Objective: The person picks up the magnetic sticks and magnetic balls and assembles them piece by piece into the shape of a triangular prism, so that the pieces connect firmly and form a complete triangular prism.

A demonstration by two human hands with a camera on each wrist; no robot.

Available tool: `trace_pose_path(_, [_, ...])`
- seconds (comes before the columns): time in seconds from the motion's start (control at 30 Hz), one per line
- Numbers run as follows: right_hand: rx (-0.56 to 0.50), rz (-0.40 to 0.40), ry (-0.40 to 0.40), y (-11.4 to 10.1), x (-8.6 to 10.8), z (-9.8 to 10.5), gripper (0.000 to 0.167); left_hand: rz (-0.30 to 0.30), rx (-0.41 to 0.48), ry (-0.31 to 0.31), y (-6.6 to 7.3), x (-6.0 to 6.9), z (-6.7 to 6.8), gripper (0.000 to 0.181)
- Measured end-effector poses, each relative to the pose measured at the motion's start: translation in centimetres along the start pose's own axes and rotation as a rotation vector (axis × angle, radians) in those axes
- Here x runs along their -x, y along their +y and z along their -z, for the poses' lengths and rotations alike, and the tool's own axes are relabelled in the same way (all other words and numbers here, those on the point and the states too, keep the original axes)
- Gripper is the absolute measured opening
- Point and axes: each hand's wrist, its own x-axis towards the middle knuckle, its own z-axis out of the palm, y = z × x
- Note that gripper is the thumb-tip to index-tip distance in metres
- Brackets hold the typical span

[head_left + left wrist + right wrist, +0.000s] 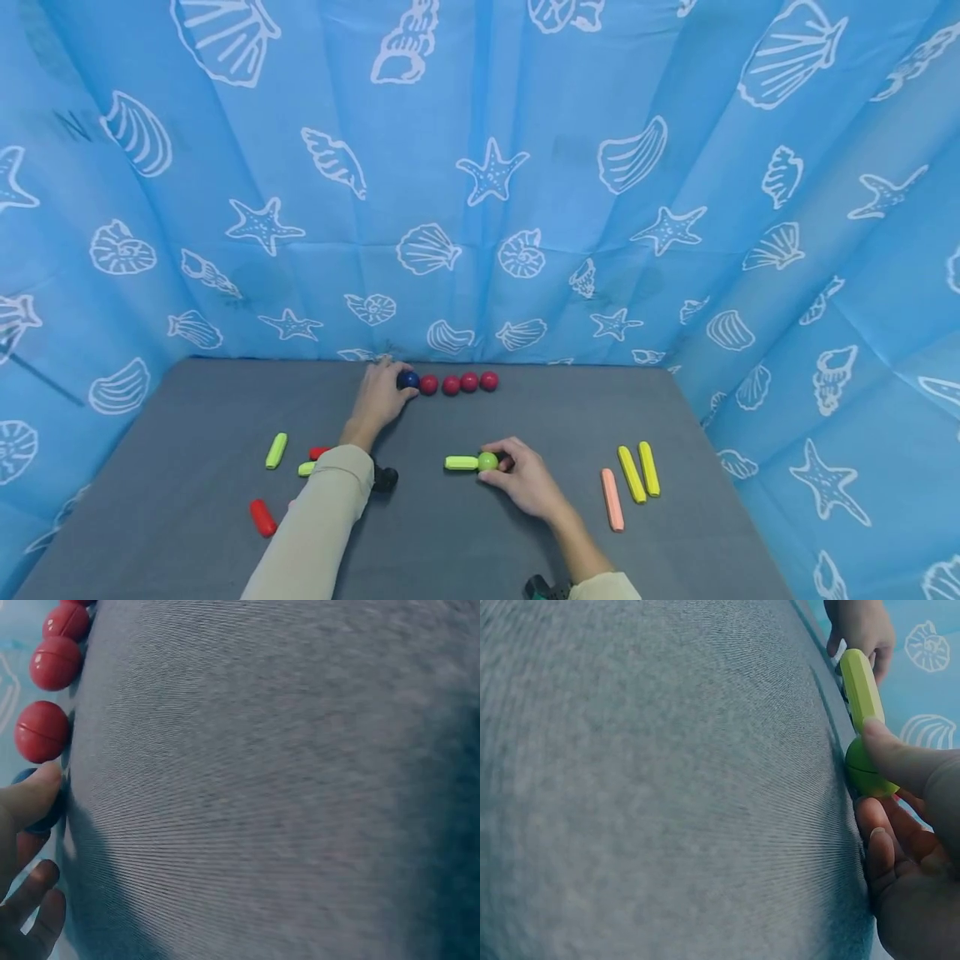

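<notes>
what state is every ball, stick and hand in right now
left hand: holding blue ball
blue ball: held, beside red balls
red balls: four, in a row, unheld
right hand: pinching green ball
green ball: held at green stick's end
green stick: attachment unclear
yellow sticks, pink stick: lying loose
sticks by left sleeve: partly hidden
leftmost red stick, leftmost green stick: lying loose

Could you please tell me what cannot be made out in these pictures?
Head: the full lengths of a red stick and a light green stick, partly hidden by the left sleeve.
Left wrist: much of the blue ball, covered by the left hand.
Left wrist: most of the topmost red ball, cut off by the top edge.
Right wrist: part of the right hand, cut off by the right edge.
</notes>
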Motion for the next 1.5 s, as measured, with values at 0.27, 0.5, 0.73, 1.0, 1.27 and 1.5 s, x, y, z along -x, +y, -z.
trace_pose_path(0.27, [-0.018,0.008,-0.012,0.1,-0.3,0.1,0.039,0.062,0.136,0.097,0.6,2.6,1.7,0.042])
trace_pose_path(0.5, [-0.019,0.003,-0.006,0.2,-0.4,0.2,0.038,0.076,0.235,0.016,2.5,7.6,1.6,0.036])
trace_pose_path(0.73, [-0.025,-0.025,-0.013,0.3,-0.2,0.1,0.038,0.083,0.292,-0.149,3.4,11.5,0.6,0.031])
trace_pose_path(1.0, [-0.011,-0.027,-0.009,0.0,-0.3,0.1,0.039,0.067,0.293,-0.233,3.6,12.6,-0.1,0.030])
trace_pose_path(1.27, [0.009,-0.018,-0.013,0.0,-0.3,-0.2,0.039,0.023,0.295,-0.235,3.6,12.9,-0.9,0.029])
trace_pose_path(1.5, [0.008,-0.007,-0.017,-0.1,-0.4,-0.1,0.040,0.042,0.249,-0.134,2.4,13.5,1.1,0.043])
